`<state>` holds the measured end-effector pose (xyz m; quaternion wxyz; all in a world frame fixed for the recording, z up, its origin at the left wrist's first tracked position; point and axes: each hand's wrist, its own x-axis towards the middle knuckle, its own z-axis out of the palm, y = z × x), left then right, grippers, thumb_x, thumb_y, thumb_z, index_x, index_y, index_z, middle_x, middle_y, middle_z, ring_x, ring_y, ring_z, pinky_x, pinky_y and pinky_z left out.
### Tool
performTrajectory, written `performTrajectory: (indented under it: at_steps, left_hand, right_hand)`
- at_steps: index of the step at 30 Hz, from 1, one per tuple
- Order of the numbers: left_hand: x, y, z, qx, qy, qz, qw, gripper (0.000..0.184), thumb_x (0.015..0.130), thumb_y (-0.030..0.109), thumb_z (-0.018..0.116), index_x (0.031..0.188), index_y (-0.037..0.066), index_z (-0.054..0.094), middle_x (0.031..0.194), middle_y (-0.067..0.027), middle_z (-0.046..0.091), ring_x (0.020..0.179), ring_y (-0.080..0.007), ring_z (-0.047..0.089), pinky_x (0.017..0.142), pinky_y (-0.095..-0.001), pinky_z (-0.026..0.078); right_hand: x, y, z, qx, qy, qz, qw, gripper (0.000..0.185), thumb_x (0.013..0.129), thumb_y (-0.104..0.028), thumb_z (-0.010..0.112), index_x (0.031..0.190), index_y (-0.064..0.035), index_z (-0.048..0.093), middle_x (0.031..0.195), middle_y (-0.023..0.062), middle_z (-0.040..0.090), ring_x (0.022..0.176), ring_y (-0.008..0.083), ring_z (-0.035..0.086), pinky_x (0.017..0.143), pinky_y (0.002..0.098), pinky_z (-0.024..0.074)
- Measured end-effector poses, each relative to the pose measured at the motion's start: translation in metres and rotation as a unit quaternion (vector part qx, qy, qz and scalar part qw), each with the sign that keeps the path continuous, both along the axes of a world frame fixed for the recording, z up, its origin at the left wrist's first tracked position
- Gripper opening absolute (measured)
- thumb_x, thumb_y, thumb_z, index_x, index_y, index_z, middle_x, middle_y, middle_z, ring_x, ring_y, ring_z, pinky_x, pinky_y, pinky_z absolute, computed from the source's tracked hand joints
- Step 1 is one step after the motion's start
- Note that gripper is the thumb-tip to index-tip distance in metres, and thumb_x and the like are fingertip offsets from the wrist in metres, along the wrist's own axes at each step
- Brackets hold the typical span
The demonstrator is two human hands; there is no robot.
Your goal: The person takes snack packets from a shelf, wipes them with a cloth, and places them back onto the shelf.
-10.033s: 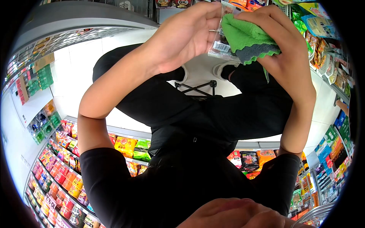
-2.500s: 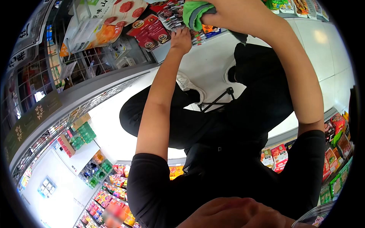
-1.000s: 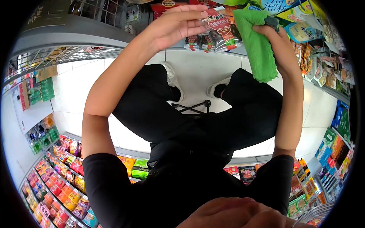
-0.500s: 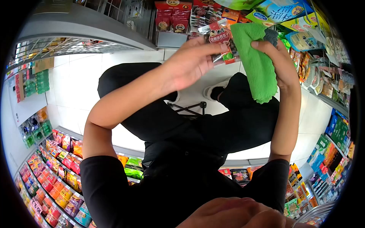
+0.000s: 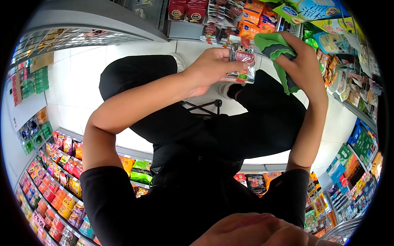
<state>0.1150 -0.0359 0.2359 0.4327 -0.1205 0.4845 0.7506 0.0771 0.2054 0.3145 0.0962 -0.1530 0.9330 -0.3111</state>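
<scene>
My left hand (image 5: pixel 209 69) grips a small clear packet (image 5: pixel 243 61) with a red and white label by its left side, the thumb lying across its front. The packet is held upright above the floor, between my knees and the shelf. Just right of it, my right hand (image 5: pixel 301 61) holds a green cloth (image 5: pixel 276 43) with a dark grey side, bunched between thumb and fingers. The cloth's upper left edge is close to the packet's upper right corner; whether they touch I cannot tell. Part of the cloth hangs down below my right hand.
Ahead are shelved red packets (image 5: pixel 197 12), orange packets (image 5: pixel 250 22) and a blue bag (image 5: pixel 316 9). A grey shelf edge (image 5: pixel 119 22) with wire mesh runs at the upper left. Snack shelves (image 5: pixel 61 180) stand behind me. A black folding frame (image 5: pixel 205 107) is between my feet.
The packet has come away from the shelf, toward me, in my left hand and now faces me more squarely. The cloth, earlier hanging long and flat, is now bunched and folded in my right hand.
</scene>
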Motion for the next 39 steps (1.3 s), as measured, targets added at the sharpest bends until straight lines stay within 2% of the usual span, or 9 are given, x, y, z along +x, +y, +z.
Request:
performTrajectory:
  at_steps: [4,7,16,26,31,39]
  left_hand:
    - [-0.001,-0.001,0.000,-0.002,-0.004,0.011,1.000,0.027,0.098,0.021,0.074,0.120,0.006,0.071,0.114,-0.0045,0.074,0.106,-0.0135,0.070,0.099,-0.0345,0.056]
    - [0.000,0.000,0.001,0.010,-0.006,0.016,1.000,0.026,0.099,0.021,0.072,0.119,0.005,0.071,0.114,-0.0057,0.074,0.104,-0.0144,0.071,0.098,-0.0351,0.057]
    - [-0.006,-0.003,0.007,0.036,0.010,0.044,0.998,0.024,0.102,0.020,0.068,0.119,0.003,0.070,0.113,-0.0081,0.073,0.103,-0.0155,0.071,0.095,-0.0355,0.059]
    - [-0.007,-0.005,0.010,0.030,0.021,0.044,0.998,0.029,0.102,0.022,0.067,0.121,0.000,0.067,0.116,-0.0084,0.072,0.106,-0.0144,0.070,0.099,-0.0349,0.058]
    - [-0.007,-0.003,0.005,0.030,0.025,0.050,0.998,0.029,0.105,0.021,0.062,0.123,-0.002,0.066,0.118,-0.0087,0.071,0.106,-0.0141,0.069,0.101,-0.0344,0.057]
    - [-0.002,-0.004,0.008,0.020,0.074,0.029,0.997,0.029,0.107,0.022,0.059,0.125,0.000,0.066,0.115,-0.0066,0.072,0.106,-0.0120,0.069,0.100,-0.0322,0.056]
  right_hand:
    - [-0.005,-0.004,0.002,-0.036,0.051,0.060,0.996,0.045,0.074,-0.005,0.072,0.118,0.0015,0.066,0.103,0.0188,0.068,0.091,0.0357,0.067,0.084,0.0382,0.0531]
    - [-0.005,-0.009,0.009,-0.056,0.039,0.088,0.994,0.047,0.071,0.001,0.071,0.118,0.0013,0.067,0.106,0.0181,0.066,0.096,0.0354,0.067,0.086,0.0373,0.0524]
    - [-0.003,-0.017,0.004,-0.060,0.068,0.132,0.987,0.048,0.070,0.002,0.075,0.118,-0.0027,0.069,0.107,0.0154,0.067,0.097,0.0376,0.066,0.086,0.0384,0.0526]
    - [-0.004,-0.012,0.003,-0.031,0.044,0.116,0.992,0.049,0.069,0.001,0.072,0.117,-0.0029,0.068,0.108,0.0151,0.067,0.099,0.0386,0.066,0.088,0.0391,0.0527]
    - [-0.003,-0.014,0.003,-0.036,0.042,0.129,0.990,0.049,0.069,0.001,0.072,0.118,-0.0036,0.069,0.108,0.0152,0.068,0.099,0.0386,0.066,0.089,0.0396,0.0525]
    - [0.005,-0.033,-0.002,-0.061,0.073,0.144,0.985,0.050,0.068,0.003,0.074,0.117,-0.0088,0.071,0.104,0.0115,0.068,0.097,0.0363,0.066,0.083,0.0403,0.0536]
